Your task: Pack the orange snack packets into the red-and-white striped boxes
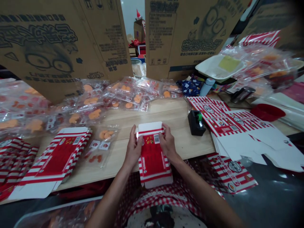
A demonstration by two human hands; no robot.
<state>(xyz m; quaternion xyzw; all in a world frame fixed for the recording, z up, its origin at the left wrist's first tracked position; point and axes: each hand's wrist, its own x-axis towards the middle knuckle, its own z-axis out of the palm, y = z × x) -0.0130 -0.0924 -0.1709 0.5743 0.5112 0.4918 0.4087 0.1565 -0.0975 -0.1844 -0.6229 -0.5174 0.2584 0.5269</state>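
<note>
Between my two hands is a red-and-white striped carton with a barcode, held flat over the table's front edge. My left hand grips its left side, thumb on top. My right hand grips the right side the same way, its thumb beside the barcode. White flaps show at both ends of the carton. To the left lies a stack of similar flat cartons. Beside that stack rests a clear bag with orange pieces and small packets.
Many clear bags line the back and left of the table. A black tape dispenser stands to the right, near unfolded striped card sheets. Large brown boxes wall the back. A white basket and red bowl sit at right.
</note>
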